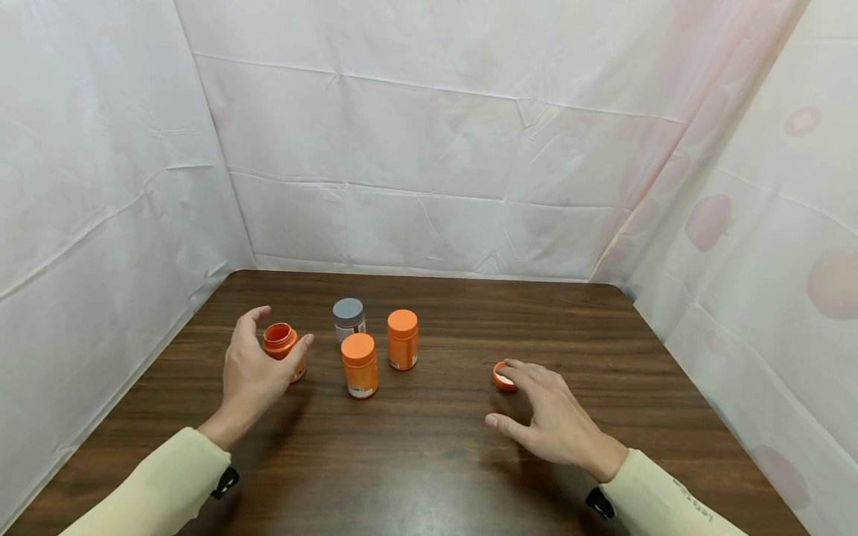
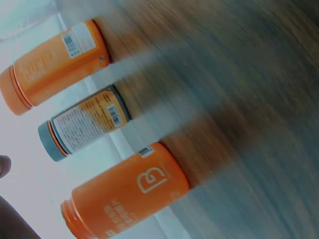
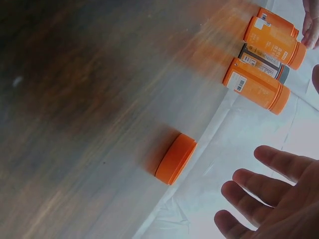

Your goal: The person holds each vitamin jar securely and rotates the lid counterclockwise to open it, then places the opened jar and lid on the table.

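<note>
An uncapped orange bottle (image 1: 278, 336) stands upright on the left of the table. My left hand (image 1: 255, 376) is beside it, thumb and fingers spread around the bottle's near side; in the left wrist view the bottle (image 2: 127, 194) shows bare threads and no finger on it. On the right, an orange screw cap (image 3: 175, 159) lies on the table, its pale inside facing up in the head view. My right hand (image 1: 556, 417) hovers just over and beside that cap with extended fingers (image 3: 259, 186), apart from it in the right wrist view.
Two capped orange bottles (image 1: 360, 366) (image 1: 403, 341) stand between the hands, left of the middle. Behind the nearer one is a bottle with a grey lid (image 1: 348, 313). White sheeting (image 1: 429, 223) surrounds the far and side edges of the dark wooden table (image 1: 429, 461).
</note>
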### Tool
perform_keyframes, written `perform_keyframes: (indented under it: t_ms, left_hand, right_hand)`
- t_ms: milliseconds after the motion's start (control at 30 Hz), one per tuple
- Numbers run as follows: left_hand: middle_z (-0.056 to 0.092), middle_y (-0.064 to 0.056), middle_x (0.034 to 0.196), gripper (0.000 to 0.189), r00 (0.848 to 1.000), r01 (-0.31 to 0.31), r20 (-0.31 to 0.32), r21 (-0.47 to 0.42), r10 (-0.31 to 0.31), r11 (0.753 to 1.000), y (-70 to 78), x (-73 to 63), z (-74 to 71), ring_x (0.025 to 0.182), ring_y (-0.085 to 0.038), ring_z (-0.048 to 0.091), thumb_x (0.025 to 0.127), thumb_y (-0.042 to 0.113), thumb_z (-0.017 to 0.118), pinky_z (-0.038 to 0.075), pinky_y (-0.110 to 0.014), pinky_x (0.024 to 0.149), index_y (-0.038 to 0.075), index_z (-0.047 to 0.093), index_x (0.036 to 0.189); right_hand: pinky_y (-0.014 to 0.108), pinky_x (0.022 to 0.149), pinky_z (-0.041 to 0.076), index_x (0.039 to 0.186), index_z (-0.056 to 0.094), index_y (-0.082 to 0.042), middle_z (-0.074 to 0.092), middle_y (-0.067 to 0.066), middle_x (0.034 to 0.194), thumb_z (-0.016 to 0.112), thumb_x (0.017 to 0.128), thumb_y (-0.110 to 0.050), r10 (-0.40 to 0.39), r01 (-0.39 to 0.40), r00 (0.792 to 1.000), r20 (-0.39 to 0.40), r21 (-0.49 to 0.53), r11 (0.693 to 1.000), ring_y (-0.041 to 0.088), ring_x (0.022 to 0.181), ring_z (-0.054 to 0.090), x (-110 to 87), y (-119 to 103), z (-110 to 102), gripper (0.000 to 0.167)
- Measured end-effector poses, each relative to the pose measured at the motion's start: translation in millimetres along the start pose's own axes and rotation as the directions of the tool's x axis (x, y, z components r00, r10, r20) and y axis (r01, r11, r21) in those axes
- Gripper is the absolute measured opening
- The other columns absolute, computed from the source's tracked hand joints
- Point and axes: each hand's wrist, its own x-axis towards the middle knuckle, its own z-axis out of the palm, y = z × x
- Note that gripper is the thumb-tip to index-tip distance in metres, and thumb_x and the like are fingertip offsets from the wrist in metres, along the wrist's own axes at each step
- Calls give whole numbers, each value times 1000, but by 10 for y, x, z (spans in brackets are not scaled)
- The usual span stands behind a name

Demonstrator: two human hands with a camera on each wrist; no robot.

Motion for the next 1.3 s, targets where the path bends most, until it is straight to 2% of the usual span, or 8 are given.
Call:
perform_keyframes:
  t_ms: [133,267,533,700,867,1100,1300]
  left_hand:
    - [57,-21,134,80,996,-84,-24,-12,84,996,64,-42,18,108,-40,58,81,28,88,47,-55,87,1,47,143]
    - [58,-20,130,77,991,-137,-11,-30,137,990,116,-94,51,110,-39,59,80,25,89,48,-56,90,0,49,141]
    - [62,-17,128,66,984,-172,39,-84,176,982,170,-205,131,115,-38,60,81,20,88,47,-56,95,-1,54,133]
    - [64,-15,127,67,982,-146,107,-93,156,985,161,-280,177,117,-36,60,79,19,90,47,-56,96,-2,55,131]
    - [64,-13,129,73,976,-87,191,-109,107,990,149,-319,214,119,-34,61,76,21,93,51,-54,95,2,54,134]
    - [62,-16,134,79,948,-14,312,-151,61,988,170,-337,270,121,-35,60,74,24,94,49,-50,102,0,53,137]
    - [60,-18,135,84,919,66,394,-123,-12,990,185,-362,334,123,-35,59,74,32,94,48,-50,104,2,51,140]
  right_hand:
    - [59,109,32,142,59,-11,55,6,148,71,87,-66,-1,1,1000,-2,0,1000,31,137,48,3,0,0,78]
    - [59,109,32,141,60,-11,55,5,148,71,87,-65,-5,5,1000,-5,3,1000,31,136,48,4,0,2,77]
    - [58,110,31,142,59,-11,55,6,148,71,88,-65,0,0,1000,1,16,1000,30,137,48,-6,1,8,78]
    - [58,111,31,143,58,-12,54,3,149,70,88,-65,-4,4,1000,3,23,1000,29,137,48,-13,2,8,77]
    - [60,110,32,145,56,-13,54,4,150,70,89,-64,-4,4,1000,7,40,999,29,138,47,-30,0,3,78]
    - [59,108,34,146,55,-19,55,-3,148,72,89,-61,-47,48,999,-7,67,997,23,137,48,-66,1,11,72]
    - [56,108,35,146,56,-18,57,-6,145,73,89,-60,-83,83,996,-14,53,995,23,138,48,-107,-6,17,72]
